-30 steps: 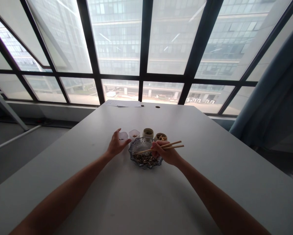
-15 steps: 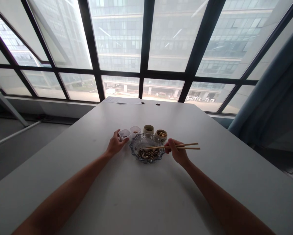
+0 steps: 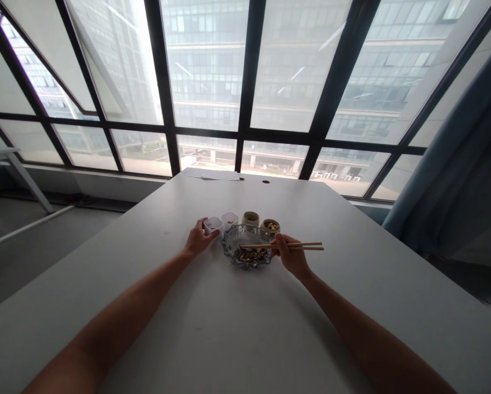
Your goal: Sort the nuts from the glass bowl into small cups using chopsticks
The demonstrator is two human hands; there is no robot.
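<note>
Chopsticks, a pale slender wooden pair (image 3: 313, 244), are resting firmly gripped in the right hand (image 3: 292, 259), tips pointing left over dark striped seeds (image 3: 251, 256) that are covering the floor of a clear, scalloped glass bowl (image 3: 227, 250)! Over on the left, the left hand (image 3: 199, 239) is grasping a translucent white squarish plastic cup (image 3: 211, 231). Its matching second cup (image 3: 230, 217) is standing just right of it, and two round beige pots (image 3: 250, 223) (tan pieces (image 3: 272, 226) showing in the right one!) are sitting beyond the bowl on the white table (image 3: 212, 328).
</note>
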